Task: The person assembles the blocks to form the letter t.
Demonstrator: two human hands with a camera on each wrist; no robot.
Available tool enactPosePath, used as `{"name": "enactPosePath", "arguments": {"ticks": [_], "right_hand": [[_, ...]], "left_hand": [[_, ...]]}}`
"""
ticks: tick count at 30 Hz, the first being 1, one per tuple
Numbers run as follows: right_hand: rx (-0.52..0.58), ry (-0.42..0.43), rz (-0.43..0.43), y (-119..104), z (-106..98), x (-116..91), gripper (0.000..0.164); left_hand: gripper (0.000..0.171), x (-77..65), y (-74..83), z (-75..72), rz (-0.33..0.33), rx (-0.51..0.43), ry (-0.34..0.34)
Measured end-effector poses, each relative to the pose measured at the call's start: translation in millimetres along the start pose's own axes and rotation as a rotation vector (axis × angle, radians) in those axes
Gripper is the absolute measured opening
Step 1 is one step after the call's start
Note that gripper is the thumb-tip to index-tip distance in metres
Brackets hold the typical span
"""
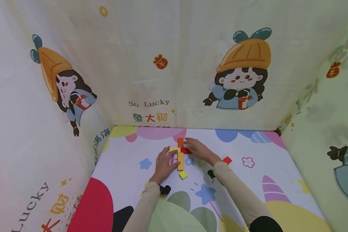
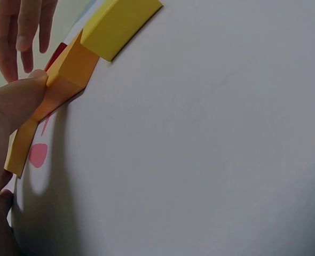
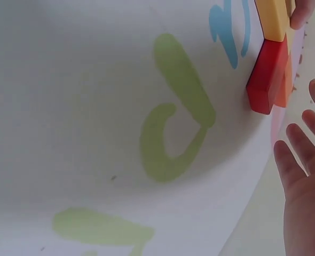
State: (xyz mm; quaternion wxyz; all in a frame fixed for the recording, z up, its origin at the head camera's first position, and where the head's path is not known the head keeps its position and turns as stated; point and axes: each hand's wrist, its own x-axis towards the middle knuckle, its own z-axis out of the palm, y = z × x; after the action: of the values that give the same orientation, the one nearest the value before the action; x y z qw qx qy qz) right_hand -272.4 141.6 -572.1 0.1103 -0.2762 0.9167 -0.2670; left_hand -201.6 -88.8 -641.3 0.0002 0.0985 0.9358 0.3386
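Observation:
Wooden blocks form a cross on the printed mat: an orange block at the far end, a red block on the right, a pale yellow block on the left and a yellow-orange block nearest me. My left hand touches the cross from the left, its thumb on the yellow-orange block and other fingertips around the pale yellow one. My right hand hovers beside the red block, its fingers extended and apart from it in the right wrist view.
A small yellow block lies just in front of the cross. Another red-orange block sits by my right wrist. Patterned cloth walls surround the mat at the back and sides.

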Motion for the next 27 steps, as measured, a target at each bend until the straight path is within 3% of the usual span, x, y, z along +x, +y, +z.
{"name": "enactPosePath", "arguments": {"ticks": [12,27], "right_hand": [[0.039,0.056,0.051,-3.7,-3.6,-33.1,0.044],[-0.05,0.136,-0.029,21.3,-14.6,-82.5,0.046]], "left_hand": [[0.061,1.1,-0.2,1.8,-0.008,0.005,0.003],[0.059,0.7,-2.8,1.1,0.024,-0.021,0.016]]}}
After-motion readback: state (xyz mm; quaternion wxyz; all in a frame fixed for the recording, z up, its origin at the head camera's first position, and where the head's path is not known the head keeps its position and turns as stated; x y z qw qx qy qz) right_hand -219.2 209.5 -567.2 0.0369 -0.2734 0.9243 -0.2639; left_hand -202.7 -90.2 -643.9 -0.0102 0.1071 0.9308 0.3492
